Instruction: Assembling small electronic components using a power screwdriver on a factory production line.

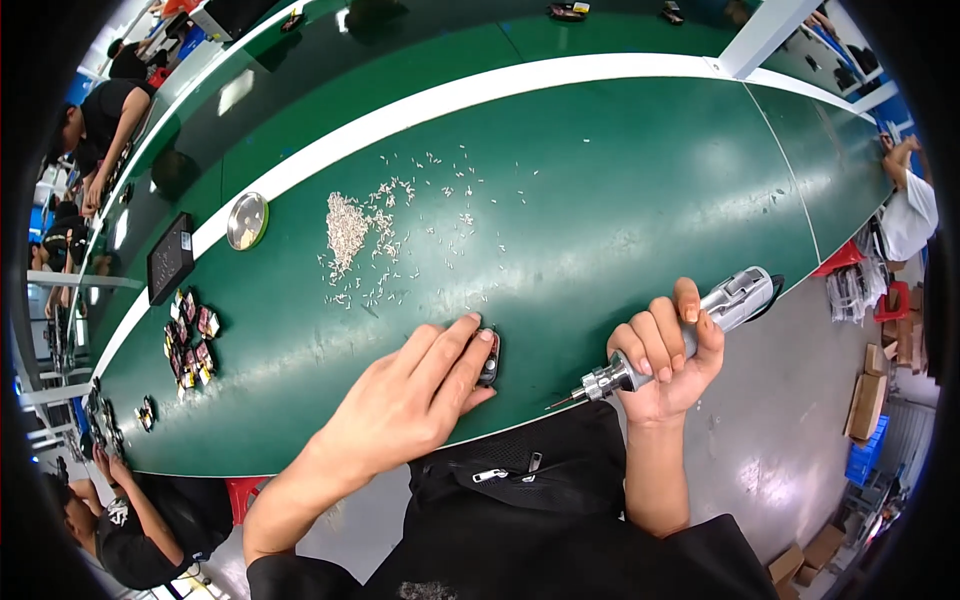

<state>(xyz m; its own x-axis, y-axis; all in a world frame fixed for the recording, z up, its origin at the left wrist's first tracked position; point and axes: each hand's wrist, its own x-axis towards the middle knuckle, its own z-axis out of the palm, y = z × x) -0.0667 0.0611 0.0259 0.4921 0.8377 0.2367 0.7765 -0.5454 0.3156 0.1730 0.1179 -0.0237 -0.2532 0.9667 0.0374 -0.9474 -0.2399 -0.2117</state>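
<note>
My right hand (665,350) is closed around a silver-grey electric screwdriver (735,302), gripped near its metal chuck. Its thin bit points left and slightly down, over the near edge of the green table (620,230). My left hand (415,390) presses a small black device (490,362) against the tabletop, the fingers lying along its left side and top. Those fingers hide much of the device. The screwdriver tip is apart from it. Beyond my left hand lies a heap of tiny pale metal pieces (346,232), probably screws, with more scattered to its right.
At left stand a round dish (247,221) and a black tray (170,258). Several small black devices (188,345) are clustered nearer, one (146,413) apart. A white rail (420,108) borders the far side; a white post (765,38) rises at right. Other people sit along the left.
</note>
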